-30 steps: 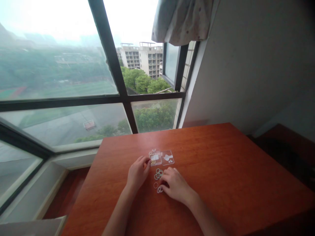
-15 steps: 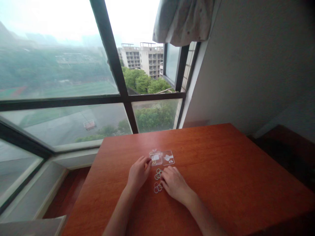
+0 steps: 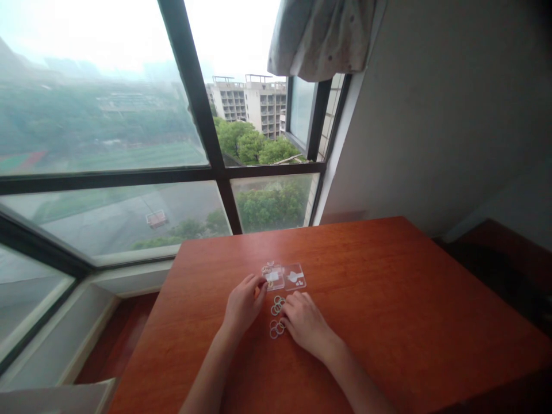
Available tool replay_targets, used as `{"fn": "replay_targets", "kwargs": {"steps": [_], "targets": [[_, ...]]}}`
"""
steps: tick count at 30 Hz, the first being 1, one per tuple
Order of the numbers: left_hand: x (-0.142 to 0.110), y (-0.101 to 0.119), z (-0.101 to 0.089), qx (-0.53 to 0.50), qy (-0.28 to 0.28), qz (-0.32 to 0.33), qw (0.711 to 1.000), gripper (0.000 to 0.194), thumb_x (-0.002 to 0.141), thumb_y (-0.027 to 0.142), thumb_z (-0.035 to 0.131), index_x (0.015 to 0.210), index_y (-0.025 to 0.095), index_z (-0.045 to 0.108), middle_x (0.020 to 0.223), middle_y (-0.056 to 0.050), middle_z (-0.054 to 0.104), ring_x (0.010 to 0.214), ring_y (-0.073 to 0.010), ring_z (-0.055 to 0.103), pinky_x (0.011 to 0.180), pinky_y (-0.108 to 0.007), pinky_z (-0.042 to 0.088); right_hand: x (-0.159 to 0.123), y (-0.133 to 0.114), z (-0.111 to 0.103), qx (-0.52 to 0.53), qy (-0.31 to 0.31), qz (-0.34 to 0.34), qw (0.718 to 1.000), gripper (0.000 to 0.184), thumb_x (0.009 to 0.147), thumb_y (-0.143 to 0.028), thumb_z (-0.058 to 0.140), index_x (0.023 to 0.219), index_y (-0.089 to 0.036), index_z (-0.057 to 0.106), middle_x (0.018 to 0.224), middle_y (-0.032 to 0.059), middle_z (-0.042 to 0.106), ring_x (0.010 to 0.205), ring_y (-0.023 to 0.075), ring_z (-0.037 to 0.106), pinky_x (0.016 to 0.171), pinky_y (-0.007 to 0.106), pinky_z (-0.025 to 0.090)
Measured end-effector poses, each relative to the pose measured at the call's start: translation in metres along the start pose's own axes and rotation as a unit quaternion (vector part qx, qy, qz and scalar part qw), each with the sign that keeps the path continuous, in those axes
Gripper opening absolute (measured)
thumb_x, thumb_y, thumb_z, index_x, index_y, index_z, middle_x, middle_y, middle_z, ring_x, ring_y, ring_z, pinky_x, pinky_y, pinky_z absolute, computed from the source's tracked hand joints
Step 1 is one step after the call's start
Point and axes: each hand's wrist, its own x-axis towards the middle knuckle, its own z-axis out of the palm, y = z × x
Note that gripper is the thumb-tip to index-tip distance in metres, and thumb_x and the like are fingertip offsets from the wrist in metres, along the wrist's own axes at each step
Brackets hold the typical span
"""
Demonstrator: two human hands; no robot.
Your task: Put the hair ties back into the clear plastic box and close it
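A small clear plastic box (image 3: 277, 280) lies on the table with its clear lid (image 3: 295, 277) folded out to the right; a few small rings are inside. At the box's left edge is my left hand (image 3: 245, 301), thumb and forefinger pinched together; what is between them is too small to make out. My right hand (image 3: 307, 319) rests beside two loose clusters of rings, its fingers curled and its fingertips closed. The upper cluster of pale green rings (image 3: 276, 309) touches or nearly touches its forefinger. The lower cluster of pale purple rings (image 3: 273, 332) is by its thumb, with a yellowish one among them.
The reddish-brown wooden table (image 3: 388, 287) extends to both sides. Beyond its far edge stands a dark-framed window (image 3: 219, 172) with one pane swung outward. A grey curtain (image 3: 321, 40) hangs above, and a pale wall (image 3: 414, 138) rises on the right.
My left fingertips have shifted very slightly to the right at the box. My right hand and the rings look almost the same.
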Motion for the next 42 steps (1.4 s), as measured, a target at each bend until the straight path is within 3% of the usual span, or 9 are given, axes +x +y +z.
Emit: {"fn": "replay_targets", "kwargs": {"steps": [6,14,19,23,27,34,42], "targets": [[0.0,0.004,0.0,-0.03,-0.005,0.016,0.999,0.021,0.091,0.032,0.047,0.085,0.02,0.062,0.076,-0.002,0.059,0.066,-0.0139,0.053,0.063,-0.023,0.039,0.002,0.004,0.006,0.039,0.078,0.038,0.995,0.006,0.087,-0.015,0.059,0.084,-0.02,0.058,0.09,0.0022,0.061,0.088,0.0204,0.051,0.079,0.032,0.037],[-0.003,0.021,0.005,-0.143,-0.098,0.066,0.983,0.019,0.089,0.032,0.053,0.086,0.018,0.066,0.074,-0.001,0.059,0.061,-0.0107,0.047,0.059,-0.02,0.036,0.008,0.006,0.007,0.075,0.175,0.038,0.981,0.011,0.093,-0.018,0.05,0.083,-0.021,0.054,0.086,0.0039,0.058,0.083,0.0211,0.051,0.074,0.033,0.04],[-0.003,0.022,0.005,-0.166,-0.11,0.061,0.978,0.022,0.089,0.034,0.053,0.088,0.017,0.067,0.07,0.0,0.058,0.059,-0.01,0.045,0.058,-0.02,0.035,0.008,0.007,0.009,0.097,0.2,0.036,0.974,0.011,0.092,-0.018,0.051,0.082,-0.021,0.052,0.084,0.0032,0.057,0.082,0.0208,0.05,0.073,0.033,0.04],[-0.003,0.021,0.006,-0.172,-0.117,0.061,0.976,0.017,0.087,0.027,0.054,0.088,0.017,0.067,0.071,0.0,0.06,0.059,-0.0097,0.045,0.058,-0.019,0.035,0.008,0.008,0.008,0.112,0.21,0.031,0.971,0.011,0.092,-0.016,0.049,0.083,-0.022,0.051,0.084,0.0032,0.057,0.082,0.0204,0.05,0.072,0.032,0.041],[-0.003,0.017,0.009,-0.153,-0.084,0.053,0.983,0.011,0.083,0.021,0.056,0.083,0.017,0.066,0.07,0.001,0.059,0.06,-0.0102,0.047,0.059,-0.02,0.037,0.008,0.009,0.01,0.129,0.218,0.029,0.967,0.008,0.091,-0.016,0.05,0.085,-0.021,0.052,0.084,0.0034,0.057,0.083,0.0203,0.051,0.073,0.032,0.041],[0.002,-0.007,0.011,-0.095,0.071,-0.023,0.993,0.014,0.085,0.026,0.052,0.085,0.018,0.064,0.077,-0.001,0.058,0.06,-0.0113,0.05,0.06,-0.023,0.041,0.0,0.018,0.017,0.134,0.202,0.069,0.968,0.014,0.082,-0.007,0.051,0.08,-0.021,0.053,0.082,0.0013,0.056,0.082,0.0182,0.052,0.076,0.029,0.042],[0.004,-0.017,0.016,-0.074,0.069,-0.028,0.994,0.016,0.085,0.026,0.051,0.089,0.019,0.065,0.079,0.0,0.059,0.061,-0.0115,0.052,0.062,-0.024,0.043,-0.007,0.024,0.016,0.137,0.179,0.079,0.971,0.016,0.079,-0.005,0.051,0.079,-0.021,0.052,0.081,0.0021,0.057,0.08,0.0187,0.052,0.074,0.029,0.042]]}}
